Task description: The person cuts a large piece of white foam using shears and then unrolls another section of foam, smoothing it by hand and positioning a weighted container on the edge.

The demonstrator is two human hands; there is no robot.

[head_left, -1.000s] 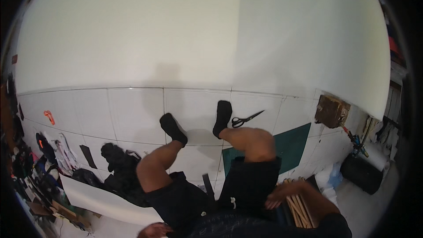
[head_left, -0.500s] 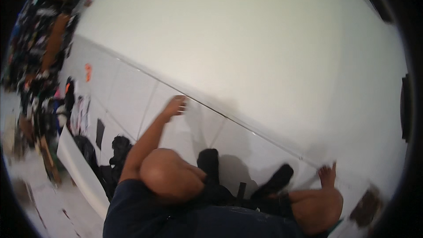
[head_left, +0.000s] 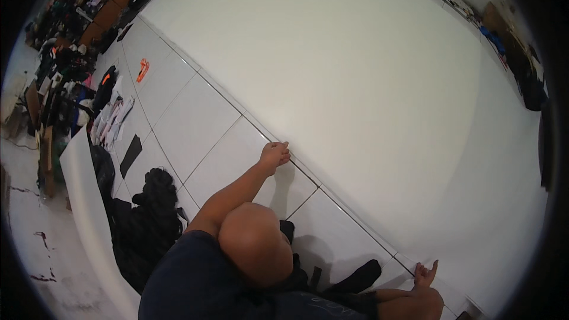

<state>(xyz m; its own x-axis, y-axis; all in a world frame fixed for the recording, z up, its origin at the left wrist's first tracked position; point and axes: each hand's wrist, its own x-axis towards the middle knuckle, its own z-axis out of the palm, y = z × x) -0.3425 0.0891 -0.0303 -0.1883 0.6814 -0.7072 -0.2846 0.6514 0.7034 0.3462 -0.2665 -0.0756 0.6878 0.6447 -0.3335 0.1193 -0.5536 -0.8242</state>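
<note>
A very large smooth white sheet (head_left: 355, 83) lies over the tiled floor, its near edge running slantwise from upper left to lower right. At the middle of that edge my left hand (head_left: 275, 156) is closed, thumb and fingers pinched on the border of the sheet. My right hand (head_left: 423, 276) is further right on the same edge, its lower fingers curled against the sheet and one finger sticking up. A faint crease runs through the sheet beside it. I squat with my knees between my arms; the right forearm is mostly hidden behind a knee.
Black fabric or bags (head_left: 145, 225) lie at the left beside a long white roll (head_left: 89, 195). A dark flat piece (head_left: 131, 155), folded cloths (head_left: 112, 121) and an orange item (head_left: 143, 70) rest on the tiles. Cluttered piles line the far left; assorted objects (head_left: 515, 65) line the right.
The view has turned and steadied. My left hand has slid rightward along the sheet's edge and its fingers have closed there. My right hand stays by the edge, its fingers more curled.
</note>
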